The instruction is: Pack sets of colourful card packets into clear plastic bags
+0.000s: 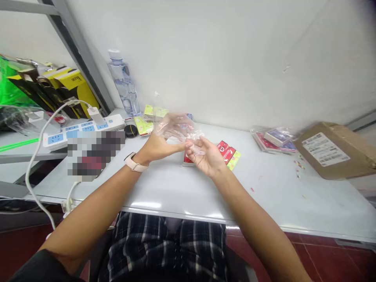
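A clear plastic bag (172, 127) is stretched between my two hands above the table. My left hand (161, 145) wears a pale wristband; its fingers show through the film, curved and apart, and its thumb reaches toward the right fingertips. On the bag's near edge, the thumb and fingers of my right hand (207, 154) are pinched. Partly hidden below the hands lie red printed packs (226, 150), with a yellow-green pack (234, 160) under them at the right. Whether the left fingers are inside or behind the film is hard to tell.
Behind the left hand are more yellow-green packs (143, 126), a round black case (131, 131) and a water bottle (125, 84). A power strip (79, 131) with a white cable lies left. On the right sit bagged packs (274, 141) and a cardboard box (335, 150).
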Demonstrator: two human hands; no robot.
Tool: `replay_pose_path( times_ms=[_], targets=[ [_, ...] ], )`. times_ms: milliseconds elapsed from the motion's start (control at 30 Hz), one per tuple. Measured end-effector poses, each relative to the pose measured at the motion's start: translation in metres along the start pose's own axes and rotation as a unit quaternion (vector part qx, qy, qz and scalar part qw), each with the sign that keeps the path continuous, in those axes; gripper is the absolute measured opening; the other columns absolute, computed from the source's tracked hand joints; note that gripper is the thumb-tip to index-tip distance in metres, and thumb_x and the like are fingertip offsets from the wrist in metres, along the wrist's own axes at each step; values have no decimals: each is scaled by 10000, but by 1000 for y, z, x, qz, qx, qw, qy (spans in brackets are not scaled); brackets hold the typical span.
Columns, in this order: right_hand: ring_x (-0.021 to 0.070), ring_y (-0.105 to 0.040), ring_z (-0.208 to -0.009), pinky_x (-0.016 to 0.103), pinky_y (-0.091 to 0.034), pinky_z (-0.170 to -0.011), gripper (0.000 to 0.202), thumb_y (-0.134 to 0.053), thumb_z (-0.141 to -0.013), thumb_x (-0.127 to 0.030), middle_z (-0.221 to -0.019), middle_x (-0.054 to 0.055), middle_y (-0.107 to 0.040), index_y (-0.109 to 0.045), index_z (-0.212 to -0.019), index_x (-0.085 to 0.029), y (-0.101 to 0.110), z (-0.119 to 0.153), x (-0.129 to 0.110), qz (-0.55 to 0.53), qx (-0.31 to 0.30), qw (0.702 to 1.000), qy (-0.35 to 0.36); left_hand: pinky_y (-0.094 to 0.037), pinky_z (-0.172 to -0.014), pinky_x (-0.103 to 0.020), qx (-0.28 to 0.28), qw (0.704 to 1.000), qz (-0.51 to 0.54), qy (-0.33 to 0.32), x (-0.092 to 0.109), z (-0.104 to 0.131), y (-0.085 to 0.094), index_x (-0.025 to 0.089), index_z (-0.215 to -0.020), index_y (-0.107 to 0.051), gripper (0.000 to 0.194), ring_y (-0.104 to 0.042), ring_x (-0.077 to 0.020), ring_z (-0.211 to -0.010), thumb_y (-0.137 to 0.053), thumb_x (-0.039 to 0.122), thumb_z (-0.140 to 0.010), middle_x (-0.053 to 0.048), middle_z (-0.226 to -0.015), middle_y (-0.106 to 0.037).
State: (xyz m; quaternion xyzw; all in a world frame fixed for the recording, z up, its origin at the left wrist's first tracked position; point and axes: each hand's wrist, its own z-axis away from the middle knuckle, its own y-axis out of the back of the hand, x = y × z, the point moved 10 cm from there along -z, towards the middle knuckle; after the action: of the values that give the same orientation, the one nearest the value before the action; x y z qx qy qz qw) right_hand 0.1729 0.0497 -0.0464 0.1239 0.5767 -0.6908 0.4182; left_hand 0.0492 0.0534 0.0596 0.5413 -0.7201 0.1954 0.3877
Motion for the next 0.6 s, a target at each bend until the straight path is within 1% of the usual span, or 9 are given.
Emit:
replay_pose_path(
  times_ms=[67,133,233,300,367,467,600],
  targets=[
    [166,-672,-627,248,-595,-565,344,-427,-1106,-329,-781,83,-726,-671,-916,-178,-2,1,0,-8,-3,1000,-7,-666,-965,-472,9,1000,16,-8,1,-1,2,295,-1433,-522,742,-745,-222,-1067,-923,307,-810,-85,-1362,-693],
    [163,-671,-614,243,-589,-553,371,-401,-1119,-323,-763,78,-718,-653,-885,-185,-3,2,0,-10,-1,1000,-11,-658,-994,-480,16,1000,21,-2,0,0,4,301,-1449,-511,742,-738,-236,-1122,-912,313,-825,-95,-1407,-674],
    [157,-671,-603,238,-591,-560,395,-365,-1127,-301,-753,76,-716,-665,-900,-179,-4,3,0,-13,9,1000,-14,-667,-974,-471,11,1000,9,11,-2,1,3,273,-1453,-524,748,-726,-261,-1170,-917,325,-819,-110,-1372,-683],
    [155,-672,-613,235,-591,-561,399,-361,-1126,-292,-759,79,-720,-681,-925,-167,-4,3,-1,-15,9,1000,-10,-672,-953,-461,4,1000,-2,5,-1,1,2,268,-1437,-547,732,-717,-272,-1191,-922,329,-811,-106,-1345,-692],
    [157,-671,-623,235,-586,-550,418,-357,-1129,-297,-756,83,-721,-687,-913,-157,-4,3,-1,-12,4,1000,-7,-677,-932,-464,3,1000,0,-7,1,1,3,282,-1426,-559,707,-725,-274,-1177,-916,338,-819,-105,-1364,-688],
    [160,-669,-635,239,-580,-537,444,-355,-1133,-310,-756,88,-723,-686,-883,-152,-4,2,0,-8,-4,1000,-8,-670,-955,-484,7,1000,10,-4,0,-1,5,306,-1441,-539,716,-744,-261,-1127,-909,361,-830,-99,-1381,-690],
    [157,-663,-618,238,-584,-550,426,-379,-1124,-317,-737,83,-712,-689,-880,-155,-3,2,-3,4,-7,1000,3,-659,-984,-482,14,999,30,-5,-2,-4,9,307,-1433,-517,739,-738,-264,-1170,-919,351,-814,-104,-1408,-682]
  ],
)
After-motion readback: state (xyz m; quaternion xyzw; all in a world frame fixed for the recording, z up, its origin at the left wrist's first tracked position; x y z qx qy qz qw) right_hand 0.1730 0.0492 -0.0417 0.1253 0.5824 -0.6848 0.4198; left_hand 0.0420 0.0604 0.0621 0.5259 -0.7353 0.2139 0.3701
